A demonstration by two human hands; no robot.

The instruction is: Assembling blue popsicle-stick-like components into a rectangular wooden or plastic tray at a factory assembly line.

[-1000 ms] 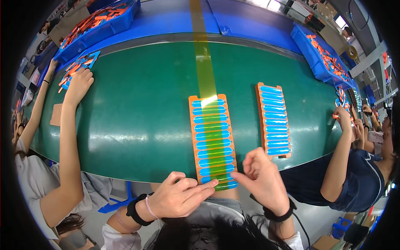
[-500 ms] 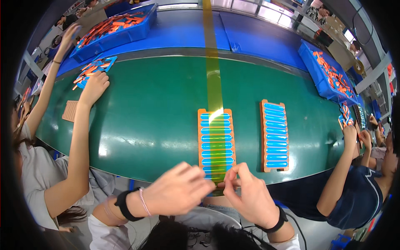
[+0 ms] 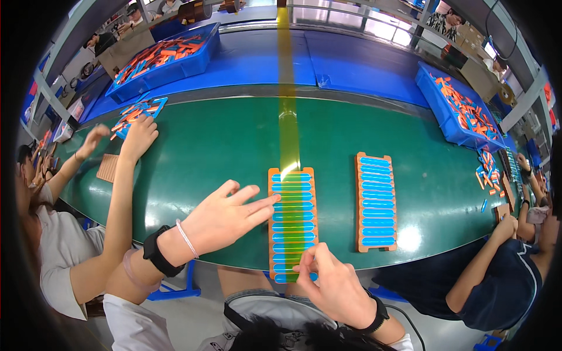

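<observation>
A band of translucent yellow tape (image 3: 288, 131) runs down from the far side. It lies lengthwise over an orange slotted tray (image 3: 315, 219) filled with a row of blue strips (image 3: 305, 206). My left hand (image 3: 225, 216) is open with its fingers spread, and the foremost fingertips reach the tray's left edge. At the near end of the tray, my right hand (image 3: 332, 284) is closed in a pinch at the tape's right edge. Its fingertips partly cover the last strips. To the right, apart from both hands, lies a second orange tray (image 3: 359, 205) of blue strips with no tape on it.
Blue bins of orange and blue pieces stand far left (image 3: 170, 73) and far right (image 3: 442, 120). Co-workers' arms (image 3: 126, 175) reach over the green table (image 3: 193, 152) at left and right. Loose pieces (image 3: 487, 169) and a brown ribbed tray (image 3: 107, 168) lie near them.
My left hand has moved away from the tape's near end, up and left to the tray's side, and its fingers have spread. My right hand stays pinched near the tray's near end.
</observation>
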